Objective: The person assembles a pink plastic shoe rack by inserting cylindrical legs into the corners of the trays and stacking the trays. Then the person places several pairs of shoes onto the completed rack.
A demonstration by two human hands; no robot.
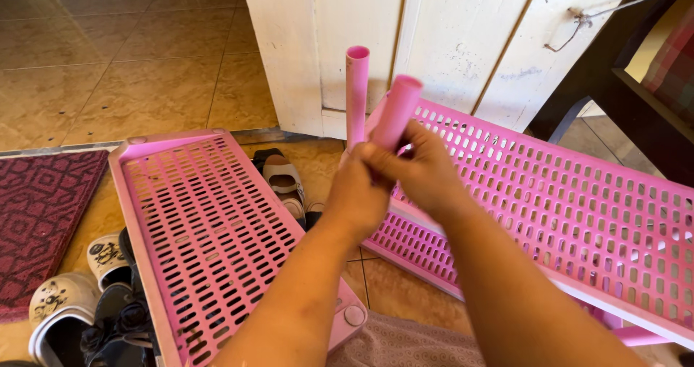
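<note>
Both hands meet at mid-frame: the left hand (pixel 354 193) and right hand (pixel 423 172) clench their fingers round the lower end of a pink tube (pixel 396 112), tilted above a pink slotted shelf (pixel 564 208). Another upright tube (pixel 356 92) stands just behind. A loose shelf panel (pixel 210 230) lies left, sandals (pixel 283 183) between, a white door (pixel 434 42) beyond.

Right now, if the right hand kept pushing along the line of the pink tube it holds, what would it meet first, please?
Probably the white wooden door. The right hand aims the pink tube up and away, past the upright pink tube; depth is unclear.
</note>
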